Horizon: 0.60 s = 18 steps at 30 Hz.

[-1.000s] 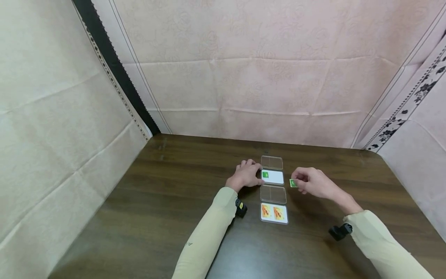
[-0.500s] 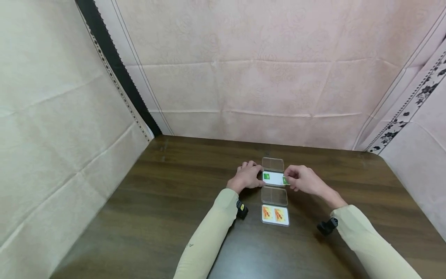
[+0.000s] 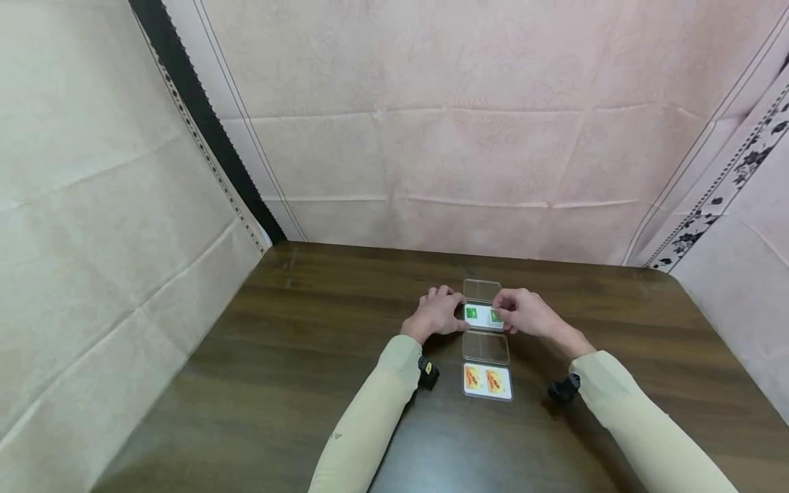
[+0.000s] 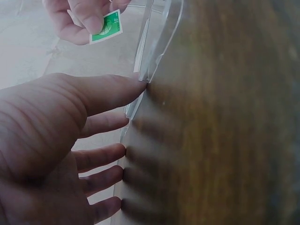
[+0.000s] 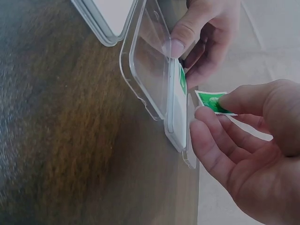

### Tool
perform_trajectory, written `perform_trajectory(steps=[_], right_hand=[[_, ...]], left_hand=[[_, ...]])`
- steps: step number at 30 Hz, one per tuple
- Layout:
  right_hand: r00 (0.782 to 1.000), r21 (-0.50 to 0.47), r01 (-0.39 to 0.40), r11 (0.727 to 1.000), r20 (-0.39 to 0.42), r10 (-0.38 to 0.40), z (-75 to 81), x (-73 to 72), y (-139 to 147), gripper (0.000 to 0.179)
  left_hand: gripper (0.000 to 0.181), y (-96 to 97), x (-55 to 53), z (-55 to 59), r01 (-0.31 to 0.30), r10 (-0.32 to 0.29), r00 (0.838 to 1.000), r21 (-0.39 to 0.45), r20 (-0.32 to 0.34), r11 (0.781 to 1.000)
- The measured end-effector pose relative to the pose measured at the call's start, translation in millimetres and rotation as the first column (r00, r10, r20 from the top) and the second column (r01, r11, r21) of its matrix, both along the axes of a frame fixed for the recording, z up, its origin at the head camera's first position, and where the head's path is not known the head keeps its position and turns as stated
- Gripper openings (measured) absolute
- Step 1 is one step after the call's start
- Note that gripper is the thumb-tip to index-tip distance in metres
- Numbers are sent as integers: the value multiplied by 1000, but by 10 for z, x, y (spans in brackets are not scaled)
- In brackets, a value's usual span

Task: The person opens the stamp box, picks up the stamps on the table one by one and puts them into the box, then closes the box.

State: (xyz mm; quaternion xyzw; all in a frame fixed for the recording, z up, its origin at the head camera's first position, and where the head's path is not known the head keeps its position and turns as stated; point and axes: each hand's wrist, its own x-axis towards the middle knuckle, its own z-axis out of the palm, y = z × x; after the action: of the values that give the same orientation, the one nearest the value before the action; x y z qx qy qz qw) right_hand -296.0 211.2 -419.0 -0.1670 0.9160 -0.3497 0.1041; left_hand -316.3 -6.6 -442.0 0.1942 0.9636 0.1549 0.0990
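Observation:
My right hand [image 3: 529,316] pinches a small green postage stamp [image 5: 209,101] with perforated edges between thumb and fingers. It holds the stamp tilted over the right part of a small clear plastic case [image 3: 483,324] with a white inside. Another green stamp [image 3: 471,313] lies flat in the left part of that case. My left hand [image 3: 435,316] steadies the case at its left end, thumb on the near edge and index finger on the far edge. In the left wrist view its other fingers rest extended on the table.
Nearer to me lies a second case [image 3: 487,395] with two orange stamps [image 3: 483,378] side by side on white. Both cases have clear lids, the far lid [image 3: 483,289] and the near lid [image 3: 485,347], folded back. Light cloth walls [image 3: 431,157] border the dark wooden table [image 3: 296,370].
My right hand has moved left with the green stamp, from beside the far case to over its right part. The left hand has stayed at the case's left end.

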Motion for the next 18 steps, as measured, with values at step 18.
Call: perform_trajectory(steps=[18], right_hand=[[998,26,1,1000,57,-3,-103,-169,-6,10]], left_hand=[[55,17,38,24,-6,6,1000,4,-1,1000]])
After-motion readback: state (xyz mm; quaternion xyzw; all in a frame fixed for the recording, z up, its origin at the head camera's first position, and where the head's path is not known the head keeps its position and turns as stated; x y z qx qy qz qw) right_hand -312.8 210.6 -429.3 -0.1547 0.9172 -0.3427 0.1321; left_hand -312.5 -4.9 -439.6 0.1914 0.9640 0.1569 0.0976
